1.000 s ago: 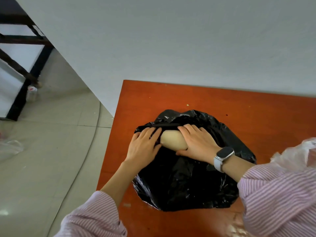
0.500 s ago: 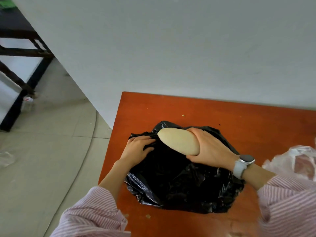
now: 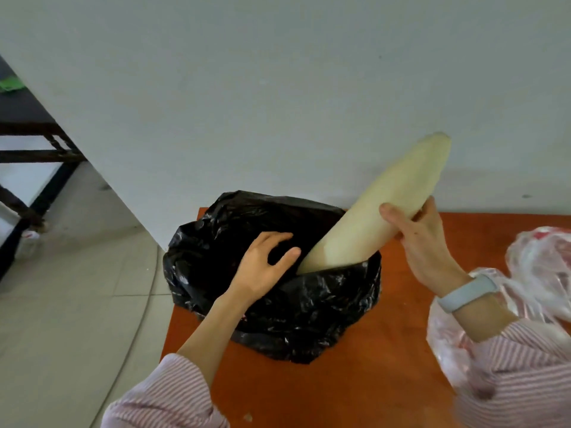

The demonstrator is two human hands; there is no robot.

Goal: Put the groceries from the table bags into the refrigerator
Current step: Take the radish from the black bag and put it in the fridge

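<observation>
The left hand (image 3: 265, 267) rests with relaxed fingers on the black bag's (image 3: 278, 304) open mouth. Just right of it, a long pale radish (image 3: 380, 205) tilts up out of the bag, lower end still inside, gripped mid-length by the right hand (image 3: 423, 248). Further right sits a translucent bag (image 3: 543, 267), contents unclear.

Black bag (image 3: 309, 304) glossy crinkled plastic; radish (image 3: 370, 217) smooth matt; table (image 3: 386, 381) polished wood.
</observation>
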